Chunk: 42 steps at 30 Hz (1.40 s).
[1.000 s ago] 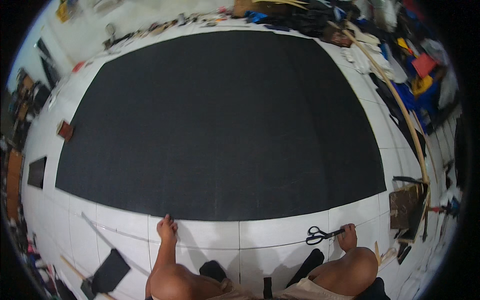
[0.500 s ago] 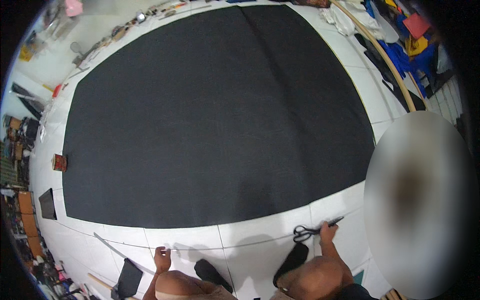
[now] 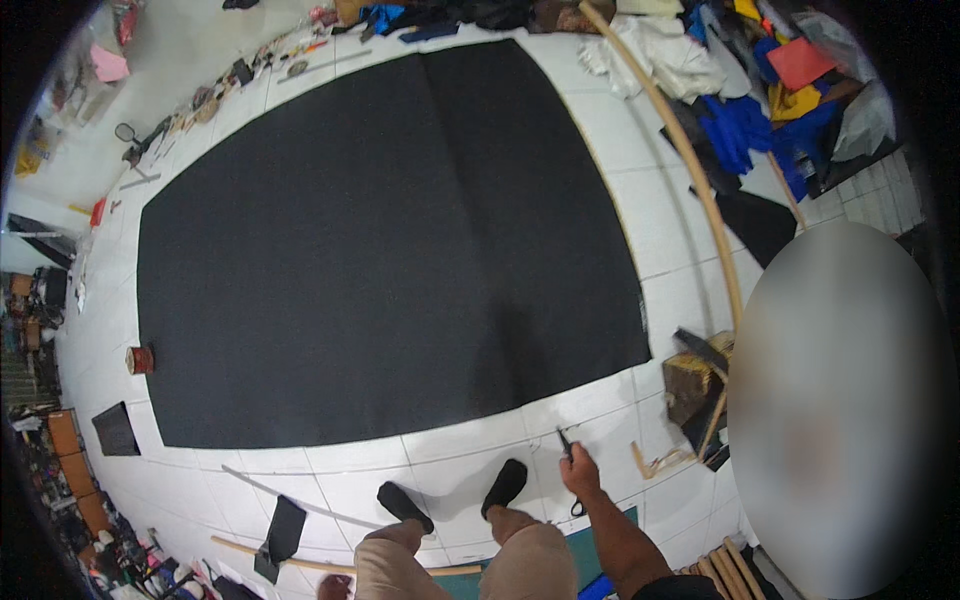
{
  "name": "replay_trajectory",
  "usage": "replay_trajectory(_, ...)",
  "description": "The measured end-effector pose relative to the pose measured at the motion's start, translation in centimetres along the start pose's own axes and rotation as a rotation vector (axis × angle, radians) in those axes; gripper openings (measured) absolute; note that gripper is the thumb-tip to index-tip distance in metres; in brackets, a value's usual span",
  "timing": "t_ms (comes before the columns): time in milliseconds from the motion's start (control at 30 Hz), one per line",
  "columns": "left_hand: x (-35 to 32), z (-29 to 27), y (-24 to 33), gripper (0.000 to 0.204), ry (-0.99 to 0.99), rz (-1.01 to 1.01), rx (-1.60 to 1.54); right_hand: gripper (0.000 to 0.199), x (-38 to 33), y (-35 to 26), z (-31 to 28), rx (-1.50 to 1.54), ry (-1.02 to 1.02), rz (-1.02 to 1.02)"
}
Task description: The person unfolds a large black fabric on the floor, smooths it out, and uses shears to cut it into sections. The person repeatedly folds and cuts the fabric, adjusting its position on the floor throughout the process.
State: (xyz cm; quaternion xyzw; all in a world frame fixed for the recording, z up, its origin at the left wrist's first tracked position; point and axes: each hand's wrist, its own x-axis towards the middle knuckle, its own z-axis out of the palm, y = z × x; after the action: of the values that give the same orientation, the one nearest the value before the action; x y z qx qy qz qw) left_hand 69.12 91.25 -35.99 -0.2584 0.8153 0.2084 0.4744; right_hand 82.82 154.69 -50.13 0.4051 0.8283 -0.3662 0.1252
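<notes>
My right hand [image 3: 580, 472] is closed around the middle of a pair of black scissors [image 3: 566, 443]. Their blades point away from me, past the fingers, and a handle loop shows below the palm. They are held over white tiles, near the front edge of a large black sheet [image 3: 350, 250] spread flat on the floor. At the lower edge, left of my knee, only a small part of my left hand [image 3: 335, 586] shows; its fingers are not clear. A red tin can [image 3: 140, 360] stands at the sheet's left edge.
A long curved wooden strip [image 3: 690, 150] arcs along the right side. Colourful scraps [image 3: 790, 100] are heaped at the far right. A black flat piece [image 3: 286, 527] and a thin metal ruler [image 3: 250, 482] lie left of my feet. A blurred oval hides the right.
My knees have straightened and the view sits higher. My right hand has swung the scissors from pointing sideways to pointing forward. My left hand has dropped towards the lower edge.
</notes>
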Motion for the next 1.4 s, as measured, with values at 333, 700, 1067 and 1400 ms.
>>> replay_trajectory(333,-2.6,4.6,17.1,0.029,-0.108,0.352,0.103,0.03,4.9,-15.1,-12.5,-0.154,-0.278,0.025)
replay_trajectory(700,-2.8,-13.3,63.4,0.036,-0.091,0.408,-0.488,0.029,23.9,-54.4,-22.6,-0.021,-0.261,-0.374)
replay_trajectory(1067,2.5,-27.8,95.3,0.046,-0.249,0.512,-1.041,0.041,45.7,-84.4,-22.1,0.164,-0.715,-0.591)
replay_trajectory(1400,14.3,-40.1,110.8,0.035,0.092,0.207,-1.604,0.046,64.7,-102.6,-18.0,-0.14,-1.109,-0.721)
